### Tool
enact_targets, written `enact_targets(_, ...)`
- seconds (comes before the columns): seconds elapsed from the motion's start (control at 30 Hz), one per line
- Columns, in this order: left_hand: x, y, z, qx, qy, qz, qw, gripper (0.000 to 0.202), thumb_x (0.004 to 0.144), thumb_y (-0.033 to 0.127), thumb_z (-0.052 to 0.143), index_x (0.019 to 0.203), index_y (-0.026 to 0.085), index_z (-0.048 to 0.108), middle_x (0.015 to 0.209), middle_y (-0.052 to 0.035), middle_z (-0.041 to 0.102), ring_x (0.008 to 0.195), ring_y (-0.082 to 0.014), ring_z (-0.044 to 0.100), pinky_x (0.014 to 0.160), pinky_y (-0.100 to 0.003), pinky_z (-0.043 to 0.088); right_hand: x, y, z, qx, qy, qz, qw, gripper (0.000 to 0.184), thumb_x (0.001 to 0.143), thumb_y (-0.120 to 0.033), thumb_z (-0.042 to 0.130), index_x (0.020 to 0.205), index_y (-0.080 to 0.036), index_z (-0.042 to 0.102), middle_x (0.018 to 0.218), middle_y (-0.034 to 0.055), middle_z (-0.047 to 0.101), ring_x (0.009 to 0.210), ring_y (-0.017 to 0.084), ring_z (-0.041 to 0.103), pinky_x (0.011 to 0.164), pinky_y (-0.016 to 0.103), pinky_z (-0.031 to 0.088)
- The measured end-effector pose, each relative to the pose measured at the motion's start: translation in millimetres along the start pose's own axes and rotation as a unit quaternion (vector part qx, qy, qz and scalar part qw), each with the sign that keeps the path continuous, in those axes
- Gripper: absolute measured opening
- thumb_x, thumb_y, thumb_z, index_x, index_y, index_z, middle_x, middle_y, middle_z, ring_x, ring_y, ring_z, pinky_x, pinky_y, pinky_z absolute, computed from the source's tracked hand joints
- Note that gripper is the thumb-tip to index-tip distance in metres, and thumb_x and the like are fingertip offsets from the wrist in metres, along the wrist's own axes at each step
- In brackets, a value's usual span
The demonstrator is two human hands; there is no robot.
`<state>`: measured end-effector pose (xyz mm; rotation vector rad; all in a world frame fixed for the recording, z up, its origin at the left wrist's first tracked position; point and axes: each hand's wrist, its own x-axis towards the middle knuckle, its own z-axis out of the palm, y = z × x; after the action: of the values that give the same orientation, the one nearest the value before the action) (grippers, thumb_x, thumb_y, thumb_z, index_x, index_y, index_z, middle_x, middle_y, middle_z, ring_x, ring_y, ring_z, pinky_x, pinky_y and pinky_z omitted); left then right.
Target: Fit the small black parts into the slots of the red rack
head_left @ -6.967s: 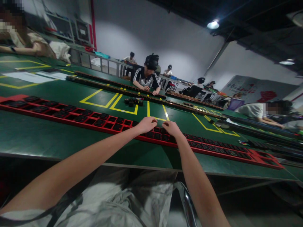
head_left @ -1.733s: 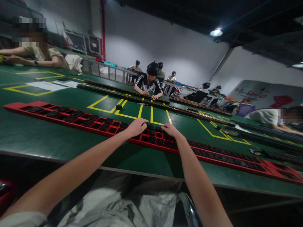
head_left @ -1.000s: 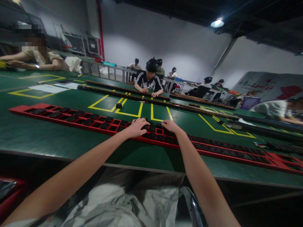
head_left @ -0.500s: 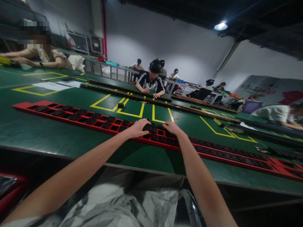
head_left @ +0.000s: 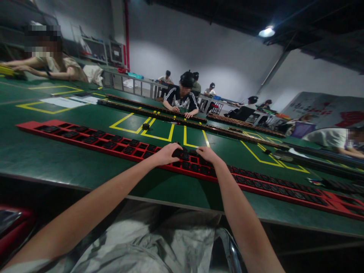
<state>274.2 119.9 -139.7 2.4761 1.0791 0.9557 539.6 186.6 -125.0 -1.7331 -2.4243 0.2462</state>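
Fill state: the red frame lies on the green table, passes beneath the left hand and the right hand, and extends well beyond each. To the left of the left hand, black inserts occupy some pockets in a broken, roughly alternating pattern; other pockets there show none. This section is judged part done. A loose block rests on the table beyond and to the left of the left hand, apart from the frame. Between the hands, black blocks sit close together in the frame, beside an unfilled pocket. To the right of the right hand, dark inserts form two near-continuous rows; this section is judged the most advanced.

Hand state: the left hand is half closed, with thumb and fingers parted about a dark block at the frame's far row. The right hand is more nearly closed, its fingers drawn together and its fingertips at a neighbouring block in the same row. In this low light, it cannot be told whether either hand grips its block or merely rests against it.
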Motion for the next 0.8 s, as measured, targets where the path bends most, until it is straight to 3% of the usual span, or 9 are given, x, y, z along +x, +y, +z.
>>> enact_targets(0.57, -0.6, 0.9, 1.4, 0.026, 0.021, -0.011, 0.999, 0.040, 0.072, 0.019, 0.064, 0.112, 0.019, 0.058, 0.113, -0.0079, 0.064, 0.104, -0.0255, 0.061, 0.094, -0.040, 0.049, 1.3, 2.4, 1.4, -0.001, 0.003, -0.011, 1.000, 0.032, 0.097, -0.033, 0.045, 0.096, -0.016, 0.073, 0.105, 0.0102, 0.073, 0.093, 0.021, 0.065, 0.079, 0.025, 0.044)
enact_targets(0.8, 1.0, -3.1, 4.0, 0.035, 0.002, -0.036, 0.999, 0.043, 0.076, 0.023, 0.067, 0.118, 0.017, 0.062, 0.120, -0.0096, 0.067, 0.111, -0.0254, 0.061, 0.100, -0.038, 0.047, -0.1, 0.3, 0.6, -0.010, 0.005, -0.008, 1.000, 0.032, 0.097, -0.032, 0.046, 0.097, -0.015, 0.073, 0.106, 0.0101, 0.072, 0.094, 0.020, 0.064, 0.079, 0.024, 0.044)
